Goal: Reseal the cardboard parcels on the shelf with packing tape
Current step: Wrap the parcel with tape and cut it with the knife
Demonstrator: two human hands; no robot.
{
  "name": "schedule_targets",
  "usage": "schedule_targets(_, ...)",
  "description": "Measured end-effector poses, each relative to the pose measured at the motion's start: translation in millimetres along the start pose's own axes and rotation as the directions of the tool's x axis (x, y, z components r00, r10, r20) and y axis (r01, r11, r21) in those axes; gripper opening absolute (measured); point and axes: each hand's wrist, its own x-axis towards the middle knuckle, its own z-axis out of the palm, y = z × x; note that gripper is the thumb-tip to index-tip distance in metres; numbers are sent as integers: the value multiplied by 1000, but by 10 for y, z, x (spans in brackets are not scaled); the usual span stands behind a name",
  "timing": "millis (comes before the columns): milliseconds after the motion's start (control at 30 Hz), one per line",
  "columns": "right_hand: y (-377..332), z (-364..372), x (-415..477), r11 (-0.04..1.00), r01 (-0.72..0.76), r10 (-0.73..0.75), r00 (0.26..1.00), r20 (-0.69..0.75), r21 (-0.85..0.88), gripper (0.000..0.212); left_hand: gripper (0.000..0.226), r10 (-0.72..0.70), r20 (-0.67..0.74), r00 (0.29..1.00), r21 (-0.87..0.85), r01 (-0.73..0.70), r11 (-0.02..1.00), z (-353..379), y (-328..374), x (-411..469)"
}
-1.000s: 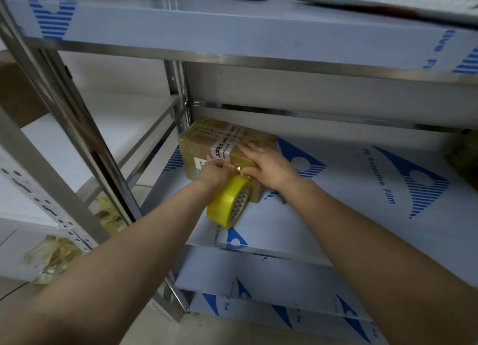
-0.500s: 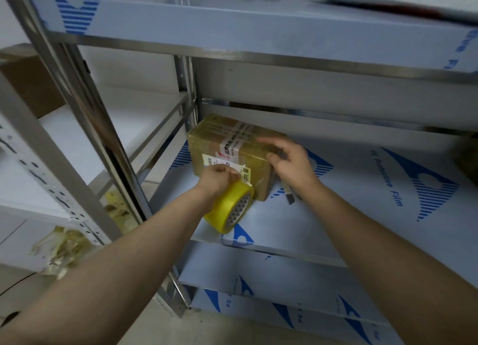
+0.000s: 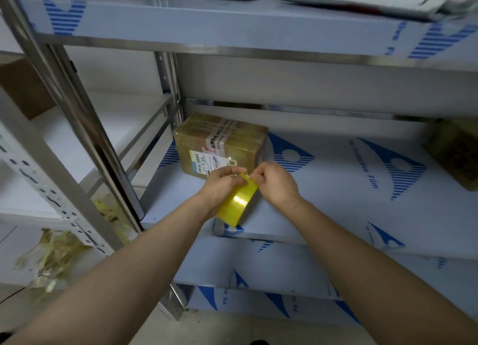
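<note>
A small cardboard parcel [image 3: 222, 144] wrapped in glossy tape, with a white label on its front, sits at the back left of the middle shelf [image 3: 336, 189]. In front of it my left hand [image 3: 222, 183] grips a yellow roll of packing tape [image 3: 239, 202]. My right hand [image 3: 275, 180] pinches the tape at the top of the roll, close to my left fingers. Neither hand touches the parcel.
A second brownish parcel [image 3: 457, 150] stands at the shelf's right edge. The upper shelf [image 3: 232, 26] carries flat papers. A steel upright [image 3: 85, 127] stands to the left, with crumpled yellow tape scraps [image 3: 54, 256] below it. A lower shelf [image 3: 284, 269] lies underneath.
Both hands have come off the parcel and drawn back toward me. My right hand left the parcel's top and now pinches the tape at the roll.
</note>
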Motion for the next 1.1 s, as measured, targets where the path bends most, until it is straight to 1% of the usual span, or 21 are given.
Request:
schedule_targets(67,-45,-12,-60,985,65,-69,997,-20,-162,24,24,18,5,1000,36,-18,999,7,-9,-20)
schedule_targets(100,-72,-15,-91,976,100,-112,993,-50,-196,26,24,25,-8,1000,50,-25,998,15,-5,-27)
schedule_targets(167,-132,-19,-140,968,151,-174,980,-100,-200,28,24,26,-42,999,53,-24,998,16,-6,-21)
schedule_targets(200,-149,-18,-150,975,146,-166,980,-108,-169,29,23,29,-49,998,57,-26,998,15,-5,-17)
schedule_targets(333,-123,-48,-105,999,22,-19,996,-86,36,20,25,43,-29,999,49,-41,998,18,-16,-10)
schedule_targets(467,-97,-55,-110,974,28,4,991,-137,225,12,9,14,-2,1000,-43,-14,999,27,-34,-3)
schedule_targets(567,-83,-59,-100,971,1,34,989,-144,238,14,12,-11,7,1000,-83,12,996,33,-22,29)
schedule_targets(600,-79,-73,-87,971,-6,36,992,-124,238,16,11,-20,8,1000,-87,21,996,29,-11,40)
schedule_targets(633,-82,-95,-79,964,-8,35,995,-96,266,26,9,-32,12,999,-92,33,995,23,0,45)
schedule_targets(667,-83,-126,-78,946,-9,31,998,-62,323,44,10,-46,19,999,-94,47,994,17,14,45)
schedule_targets(700,-76,-158,-79,924,-9,23,999,-32,383,61,15,-59,24,998,-98,61,993,15,22,52)
schedule_targets(733,-65,-177,-74,916,0,8,1000,-17,401,67,20,-69,27,997,-97,71,993,14,31,59)
schedule_targets(767,-50,-177,-73,923,27,-22,1000,-18,384,62,21,-74,30,997,-101,77,992,10,33,62)
schedule_targets(833,-25,-142,-74,947,68,-62,998,-31,314,39,18,-83,47,995,-132,89,987,9,44,57)
schedule_targets(867,-25,-122,-79,952,80,-71,997,-43,296,31,15,-89,55,995,-146,96,985,8,48,48)
schedule_targets(933,-26,-76,-73,955,100,-83,994,-73,278,24,13,-90,67,994,-159,99,982,1,54,36)
schedule_targets(1033,-41,-32,-70,971,116,-99,991,-91,210,21,15,-91,72,993,-170,102,980,-9,49,33)
schedule_targets(1100,-33,6,-54,979,124,-107,989,-103,165,17,12,-91,66,994,-175,102,979,-28,16,47)
